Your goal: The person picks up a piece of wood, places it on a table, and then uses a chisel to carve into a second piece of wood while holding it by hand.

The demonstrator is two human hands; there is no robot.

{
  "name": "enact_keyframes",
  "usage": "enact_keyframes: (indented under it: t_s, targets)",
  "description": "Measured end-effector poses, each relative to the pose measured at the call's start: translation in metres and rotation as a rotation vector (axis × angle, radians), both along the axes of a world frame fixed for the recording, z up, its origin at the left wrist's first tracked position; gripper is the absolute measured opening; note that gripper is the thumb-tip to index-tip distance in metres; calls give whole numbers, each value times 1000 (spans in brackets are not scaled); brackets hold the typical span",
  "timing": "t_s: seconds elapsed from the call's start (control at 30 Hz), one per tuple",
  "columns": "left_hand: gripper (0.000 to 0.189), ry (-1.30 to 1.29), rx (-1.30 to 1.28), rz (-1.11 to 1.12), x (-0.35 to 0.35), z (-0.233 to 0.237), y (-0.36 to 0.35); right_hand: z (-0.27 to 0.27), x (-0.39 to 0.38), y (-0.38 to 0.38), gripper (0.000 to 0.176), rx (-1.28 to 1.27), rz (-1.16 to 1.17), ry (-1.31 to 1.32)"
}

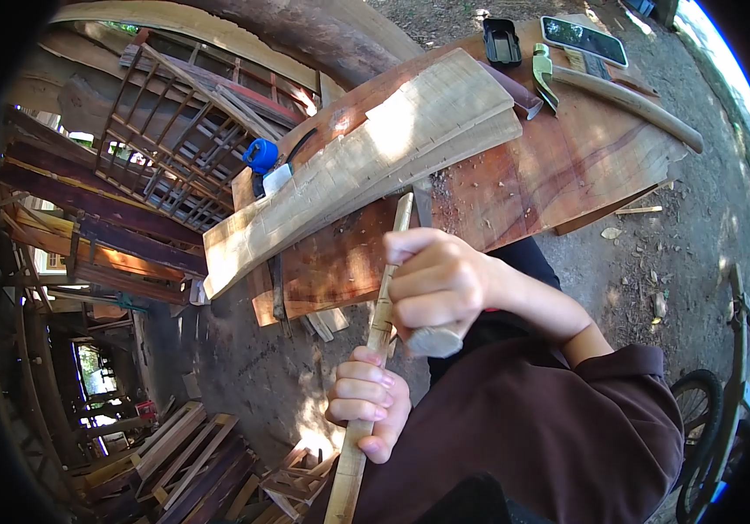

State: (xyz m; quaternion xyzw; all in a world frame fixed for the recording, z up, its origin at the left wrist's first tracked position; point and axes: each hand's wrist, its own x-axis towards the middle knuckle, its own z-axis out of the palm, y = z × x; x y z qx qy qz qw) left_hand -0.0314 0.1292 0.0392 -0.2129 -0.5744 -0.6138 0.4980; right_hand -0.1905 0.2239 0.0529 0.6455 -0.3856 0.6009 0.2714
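Note:
A long, narrow wooden strip [350,476] runs up from the lower edge to the workbench. Near its lower part, my left hand [368,402] is closed around it. Higher up, my right hand [436,284] forms a fist around a handle whose pale, rounded end [434,341] sticks out below; the tool's other end cannot be made out for certain. The right fist lies against the strip. Beyond the hands, a thick pale board [349,179] lies across the reddish wooden bench [488,196], close to the strip's upper tip.
A hammer [628,98], a phone [583,41] and a black case [502,42] lie at the bench's far right. A blue object [261,155] is beyond the board's left part. Stacked timber [174,454] stands lower left, and a bicycle wheel [698,419] at right.

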Motion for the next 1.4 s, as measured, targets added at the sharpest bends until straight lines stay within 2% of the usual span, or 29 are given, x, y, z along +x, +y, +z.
enact_keyframes:
  t_s: [0.07,0.2,0.27,0.3,0.4,0.47,0.53,0.57,0.6,0.93,1.0,1.07,1.13,1.23,1.33,1.37,1.4]
  targets:
    - [40,-21,-10,14,-3,1,-2,5,12,7,35,-10,117,70]
    - [41,33,46,-13,-5,2,-6,15,57,23,25,-46,155,50]
    - [38,-98,-255,-202,-4,16,-22,21,63,35,21,-26,174,54]
    - [34,-91,-289,-287,-7,18,-28,25,63,39,19,-28,179,63]
    - [33,-109,-390,-360,-9,22,-34,31,64,51,20,10,184,106]
    - [32,-106,-379,-364,-10,22,-34,32,66,52,21,-11,158,100]
    - [31,-104,-369,-372,-10,21,-32,32,63,45,22,-41,249,61]
    - [31,-103,-330,-329,-9,19,-29,28,64,37,23,-64,205,46]
    - [31,-101,-290,-286,-7,17,-28,27,71,26,34,-160,141,-8]
    - [34,-99,-149,-176,-2,10,-15,28,73,28,31,-49,146,120]
    - [35,-129,-78,-74,2,8,-11,26,69,20,30,-49,68,173]
    - [34,-122,-129,-120,0,11,-18,27,48,12,29,-10,51,34]
    - [34,-104,-238,-210,-3,13,-27,18,51,10,29,-76,34,23]
    - [34,-94,-241,-232,-2,10,-30,28,69,29,35,-52,182,102]
    - [34,-113,-237,-217,-5,13,-29,27,64,24,34,-104,223,17]
    - [35,-95,-245,-235,-7,12,-30,27,60,29,25,-65,202,43]
    - [35,-77,-253,-254,-8,12,-30,27,59,31,25,-66,202,44]
